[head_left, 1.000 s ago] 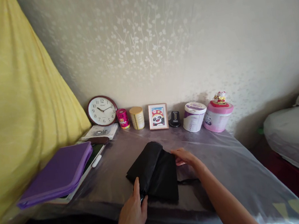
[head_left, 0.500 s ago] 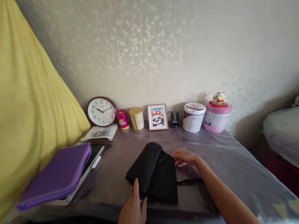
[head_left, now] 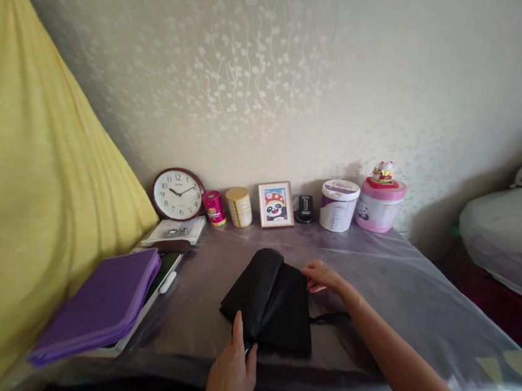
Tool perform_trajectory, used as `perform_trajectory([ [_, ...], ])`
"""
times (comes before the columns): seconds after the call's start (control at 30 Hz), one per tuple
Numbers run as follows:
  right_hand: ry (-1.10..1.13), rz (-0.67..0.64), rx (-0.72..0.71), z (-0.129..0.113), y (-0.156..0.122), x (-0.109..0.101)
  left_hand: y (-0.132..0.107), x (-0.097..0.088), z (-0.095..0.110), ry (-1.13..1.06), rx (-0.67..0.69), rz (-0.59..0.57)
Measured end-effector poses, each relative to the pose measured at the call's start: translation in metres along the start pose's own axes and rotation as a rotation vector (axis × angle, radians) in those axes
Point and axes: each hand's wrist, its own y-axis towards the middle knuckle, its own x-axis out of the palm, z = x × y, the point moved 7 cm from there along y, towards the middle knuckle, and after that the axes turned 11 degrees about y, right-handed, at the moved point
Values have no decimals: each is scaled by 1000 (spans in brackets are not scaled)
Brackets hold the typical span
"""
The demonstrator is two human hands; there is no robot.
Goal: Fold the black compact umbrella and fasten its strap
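Observation:
A black folding umbrella (head_left: 265,301) lies on the table, its canopy loose and spread in flat folds. My left hand (head_left: 233,372) is wrapped round its near end, where a bit of shiny handle shows; the thumb and index finger rest along the fabric. At the canopy's right edge, my right hand (head_left: 320,276) pinches the cloth between thumb and fingertips, with the other fingers curled. A thin black strap (head_left: 327,317) trails from the canopy to the right, passing below my right wrist.
A purple folder (head_left: 97,303) lies on papers at the left, beside a white pen-like object (head_left: 168,283). Along the wall stand a clock (head_left: 178,193), tins (head_left: 239,208), a picture frame (head_left: 275,204), a black gadget (head_left: 306,209) and tubs (head_left: 339,206). A yellow curtain (head_left: 37,150) hangs at left.
My right hand's fingers have curled in and closed on the canopy edge, which has shifted very slightly right. My left hand has stayed in place.

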Motion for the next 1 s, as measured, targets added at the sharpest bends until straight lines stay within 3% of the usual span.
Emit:
perform_trajectory([
  [0.27, 4, 112, -23, -2, -2, -3, 0, 0, 1, 27, -10, -7],
  [0.53, 97, 142, -39, 0, -9, -1, -1, -1, 1, 29, -8, 3],
  [0.83, 201, 24, -57, 10, -46, 34, 2, 4, -4, -12, 1, 32],
  [1.0, 239, 35, -219, -4, -59, 39, 2, 1, -4, -16, -9, 21],
])
